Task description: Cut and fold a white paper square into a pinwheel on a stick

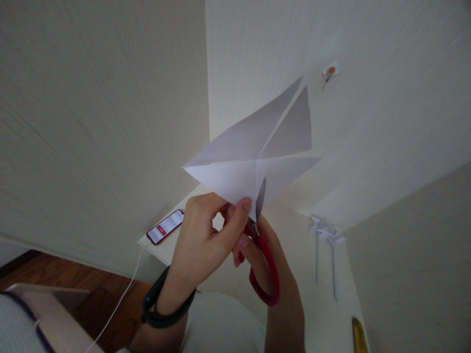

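Observation:
I hold a creased white paper sheet (pixel 253 157) up in front of the wall corner. My left hand (pixel 206 235), with a black band on its wrist, pinches the sheet's lower corner between thumb and fingers. My right hand (pixel 272 264) sits just behind it, fingers through the red handles of a pair of scissors (pixel 263 245). The metal blades point upward and cut into the paper's lower edge beside my left thumb. The sheet shows diagonal folds and one slit running from its top corner toward the middle.
A phone (pixel 165 226) with a white cable lies at the left end of a pale table (pixel 294 235). Two white paper pinwheels on sticks (pixel 326 245) lie at the right. A yellow object (pixel 358 336) pokes in near the bottom right. Wooden floor lies lower left.

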{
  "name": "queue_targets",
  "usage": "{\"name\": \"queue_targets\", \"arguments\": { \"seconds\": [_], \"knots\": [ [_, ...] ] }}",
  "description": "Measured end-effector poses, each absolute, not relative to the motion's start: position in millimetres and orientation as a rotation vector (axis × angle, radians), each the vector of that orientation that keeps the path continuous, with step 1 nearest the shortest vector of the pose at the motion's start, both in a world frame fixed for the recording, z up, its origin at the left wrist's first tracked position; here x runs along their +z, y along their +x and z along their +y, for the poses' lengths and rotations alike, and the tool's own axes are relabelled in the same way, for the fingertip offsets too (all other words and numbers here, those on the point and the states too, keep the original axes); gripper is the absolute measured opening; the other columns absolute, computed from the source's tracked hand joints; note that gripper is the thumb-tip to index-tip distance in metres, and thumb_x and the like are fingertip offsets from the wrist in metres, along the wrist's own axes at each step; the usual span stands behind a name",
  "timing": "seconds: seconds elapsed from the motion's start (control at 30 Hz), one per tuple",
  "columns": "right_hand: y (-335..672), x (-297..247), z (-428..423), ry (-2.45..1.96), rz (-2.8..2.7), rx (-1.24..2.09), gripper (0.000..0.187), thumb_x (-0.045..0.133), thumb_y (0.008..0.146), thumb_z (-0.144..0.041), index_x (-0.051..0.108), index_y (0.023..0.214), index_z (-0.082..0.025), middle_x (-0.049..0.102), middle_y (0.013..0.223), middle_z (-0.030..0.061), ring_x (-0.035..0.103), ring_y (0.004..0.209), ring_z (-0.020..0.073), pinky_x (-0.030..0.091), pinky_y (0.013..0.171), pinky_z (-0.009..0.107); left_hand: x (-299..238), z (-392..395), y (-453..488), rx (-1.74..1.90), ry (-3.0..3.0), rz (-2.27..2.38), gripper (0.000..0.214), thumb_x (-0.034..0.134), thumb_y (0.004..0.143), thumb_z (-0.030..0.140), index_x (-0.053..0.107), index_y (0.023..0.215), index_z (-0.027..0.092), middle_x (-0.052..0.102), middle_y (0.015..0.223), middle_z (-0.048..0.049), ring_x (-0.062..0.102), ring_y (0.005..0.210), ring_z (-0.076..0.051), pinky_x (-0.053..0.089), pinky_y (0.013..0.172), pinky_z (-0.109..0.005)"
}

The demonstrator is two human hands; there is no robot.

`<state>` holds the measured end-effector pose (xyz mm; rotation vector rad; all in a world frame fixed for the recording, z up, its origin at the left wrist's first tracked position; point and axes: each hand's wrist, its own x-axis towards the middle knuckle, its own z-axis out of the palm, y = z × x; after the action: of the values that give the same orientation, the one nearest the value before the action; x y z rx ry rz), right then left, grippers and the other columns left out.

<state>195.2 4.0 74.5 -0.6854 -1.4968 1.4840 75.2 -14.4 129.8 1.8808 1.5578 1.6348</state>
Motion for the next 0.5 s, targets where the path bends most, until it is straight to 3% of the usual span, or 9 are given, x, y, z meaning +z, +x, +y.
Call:
{"name": "queue_targets", "arguments": {
  "seconds": [0.33, 0.5],
  "knots": [
    [193.8, 69.4, 9.2, -0.425, -1.577, 1.448, 0.056, 0.054, 0.078, -0.075, 0.049, 0.101, -0.024, 0.052, 0.084, 0.0007, 0.046, 0.062, 0.0128, 0.042, 0.055, 0.027, 134.5, -17.5, 75.6, 1.536, 1.861, 1.519, 0.042, 0.053, 0.091, 0.027, 0.055, 0.05, 0.019, 0.059, 0.042, 0.0049, 0.056, 0.043, -0.009, 0.041, 0.048, -0.02],
    [195.1, 71.5, 6.5, -0.409, -1.535, 1.477, 0.059, 0.055, 0.076, -0.077, 0.049, 0.109, -0.028, 0.051, 0.09, 0.0034, 0.051, 0.076, 0.019, 0.046, 0.061, 0.031, 137.5, -18.4, 75.2, 1.52, 1.939, 1.51, 0.042, 0.056, 0.089, 0.027, 0.055, 0.048, 0.018, 0.059, 0.041, 0.0048, 0.056, 0.042, -0.008, 0.04, 0.047, -0.019]
  ]
}}
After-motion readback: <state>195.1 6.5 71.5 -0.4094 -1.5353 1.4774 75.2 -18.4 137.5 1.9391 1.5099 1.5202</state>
